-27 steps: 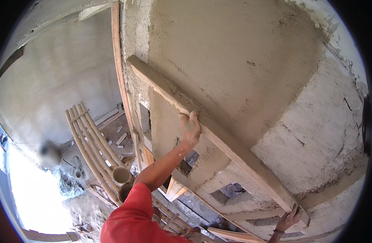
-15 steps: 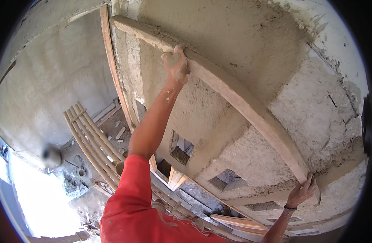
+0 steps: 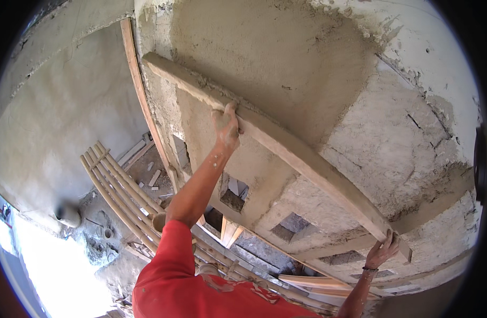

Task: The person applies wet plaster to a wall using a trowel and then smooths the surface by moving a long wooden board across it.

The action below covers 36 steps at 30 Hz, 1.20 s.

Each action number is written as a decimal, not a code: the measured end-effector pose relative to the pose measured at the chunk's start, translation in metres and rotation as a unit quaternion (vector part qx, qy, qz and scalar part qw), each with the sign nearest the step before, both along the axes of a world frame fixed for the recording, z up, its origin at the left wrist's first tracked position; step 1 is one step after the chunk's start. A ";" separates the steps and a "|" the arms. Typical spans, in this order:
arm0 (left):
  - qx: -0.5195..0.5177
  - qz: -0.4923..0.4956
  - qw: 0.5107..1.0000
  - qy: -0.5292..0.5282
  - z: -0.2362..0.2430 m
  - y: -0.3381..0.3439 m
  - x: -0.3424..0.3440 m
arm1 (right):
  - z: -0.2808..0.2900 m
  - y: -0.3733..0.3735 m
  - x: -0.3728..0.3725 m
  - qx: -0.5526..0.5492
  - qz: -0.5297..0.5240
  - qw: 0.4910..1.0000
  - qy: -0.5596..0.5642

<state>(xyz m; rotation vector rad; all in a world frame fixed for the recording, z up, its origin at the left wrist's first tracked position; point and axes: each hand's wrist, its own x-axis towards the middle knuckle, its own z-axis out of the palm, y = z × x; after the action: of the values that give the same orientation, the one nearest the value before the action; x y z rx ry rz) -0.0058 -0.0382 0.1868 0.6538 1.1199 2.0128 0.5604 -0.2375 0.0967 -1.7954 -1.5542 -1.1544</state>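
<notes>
A long wooden straightedge point(image 3: 302, 159), crusted with mortar along its upper edge, lies slanted across a wall point(image 3: 254, 47) with fresh grey-brown plaster. My left hand point(image 3: 227, 125), smeared with mortar, grips the straightedge left of its middle, thumb and fingers wrapped round its edge. Close to its lower right end, my right hand point(image 3: 382, 251) is closed on it too, fingers over the top; a dark bracelet rings that wrist. Damp plaster covers the wall above and below the straightedge's left part. Rough, paler wall point(image 3: 381, 143) shows on the right.
Square holes point(image 3: 293, 227) open in the wall below the straightedge. An upright wooden strip point(image 3: 143, 95) lines the wall's left edge. Bamboo poles point(image 3: 119, 193) tied together stand at lower left, with a bucket point(image 3: 68, 214) and rubble beyond. Planks point(image 3: 307, 282) lie low down.
Both hands have drawn the straightedge down the wall, its left end dropping most. The right hand has also shifted slightly left. Both hands keep their hold.
</notes>
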 end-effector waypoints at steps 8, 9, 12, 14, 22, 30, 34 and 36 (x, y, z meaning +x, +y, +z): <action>0.027 0.001 1.000 -0.002 -0.009 -0.002 0.041 | -0.003 0.010 0.033 0.015 -0.007 1.000 0.027; 0.022 0.003 1.000 0.008 0.001 0.004 0.036 | 0.010 0.012 0.029 0.026 0.000 0.999 0.027; 0.035 0.021 0.999 0.015 0.050 0.008 0.030 | 0.054 0.019 0.019 0.053 -0.007 0.999 0.009; 0.053 0.018 0.998 0.013 0.090 0.012 0.028 | 0.090 0.020 0.014 0.080 -0.015 0.997 -0.010; 0.109 -0.006 0.994 0.014 0.219 0.020 0.017 | 0.200 0.029 0.020 0.126 -0.023 0.991 -0.042; 0.156 -0.075 0.985 0.017 0.302 0.044 -0.011 | 0.252 0.045 0.025 0.139 -0.003 0.990 -0.036; 0.193 -0.060 0.979 0.021 0.320 0.048 -0.005 | 0.276 0.013 0.046 0.188 0.014 0.975 -0.116; 0.248 -0.172 0.953 0.013 0.285 0.038 -0.015 | 0.273 -0.003 0.024 0.192 0.061 0.973 -0.109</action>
<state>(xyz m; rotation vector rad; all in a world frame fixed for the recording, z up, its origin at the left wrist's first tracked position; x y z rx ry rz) -0.0203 0.0000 0.4722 1.0502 0.4562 1.9809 0.5846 -0.2408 0.3698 -1.3405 -1.4145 -1.5116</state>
